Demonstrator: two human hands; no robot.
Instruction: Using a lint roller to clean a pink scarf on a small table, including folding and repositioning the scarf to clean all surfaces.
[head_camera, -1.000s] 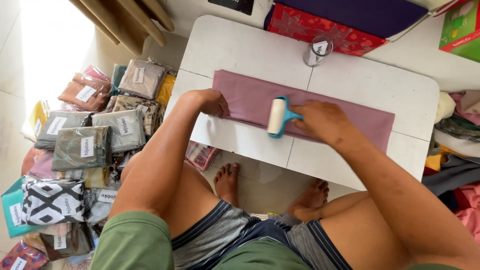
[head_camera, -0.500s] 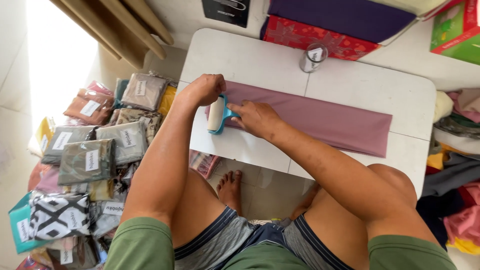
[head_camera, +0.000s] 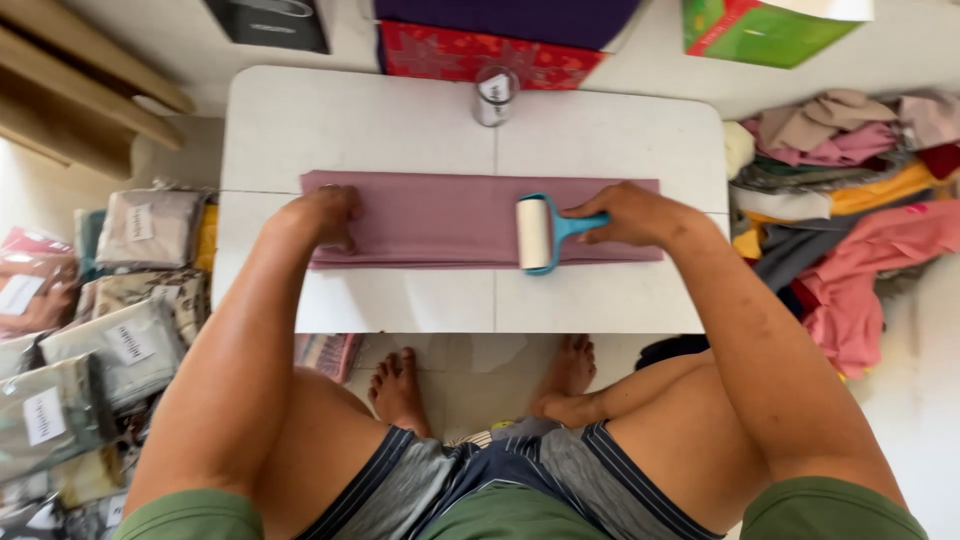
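Right hand (head_camera: 630, 215) was closed around the blue handle of a lint roller (head_camera: 537, 233), fingers wrapped over the handle — a firm, closed grip. Roller head, white and cylindrical, lay across the mauve cloth (head_camera: 440, 215), its axis running front to back, touching the fabric right of the cloth's middle. Left hand (head_camera: 325, 215) was pressed flat on the left end of the cloth, fingers spread and extended, holding nothing — palm down, pinning the fabric to the surface.

Cloth was folded into a long strip lying left to right across the middle of the white table (head_camera: 300, 120), its ends near but short of the table's side edges. Table top showed a seam running down its centre.

A small clear jar (head_camera: 495, 95) with a light lid stood upright on the far side of the table, well apart from the cloth. Beyond it, a red patterned box (head_camera: 450, 55) lay against the table's far edge, with a green box (head_camera: 760, 30) further right.

Left of the table, bagged folded fabrics (head_camera: 130, 300) were stacked on the floor. Right of the table, a loose pile of clothes (head_camera: 850, 200) in pink, yellow and grey. Bare feet were visible on the floor under the near edge of the table.
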